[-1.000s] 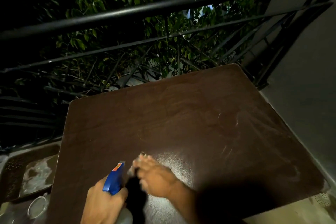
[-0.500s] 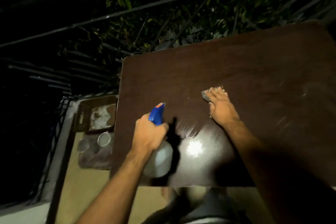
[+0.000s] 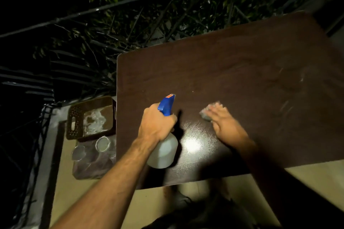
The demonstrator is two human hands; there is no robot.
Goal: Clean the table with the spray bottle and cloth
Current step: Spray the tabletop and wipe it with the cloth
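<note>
Wiping step under way on dark brown wooden table (image 3: 232,65), near its front edge. Left hand (image 3: 157,126) grips translucent white spray bottle with blue trigger head (image 3: 164,145), fingers curled round the neck; nozzle points away from the person over the tabletop, and whether the base rests on the surface or hangs just above it cannot be told. Right hand (image 3: 222,121) lies flat, fingers straight, pressing small grey cloth (image 3: 207,110) onto the table just right of the bottle; cloth is blurred, mostly under the fingertips. Wet shiny patch with bright glare (image 3: 191,144) sits between the two hands, so probably spray is already down here and this is the rub phase. Far and right parts of the top look dull with pale smears (image 3: 286,104), likely not cleaned yet. Next move probably calls for sweeping the cloth through the wet patch, then spraying further out toward the smears. Brown perforated plastic crate (image 3: 72,119) and round glass lids (image 3: 102,144) sit on the floor left of the table, dark metal railing (image 3: 130,1) with foliage behind.
</note>
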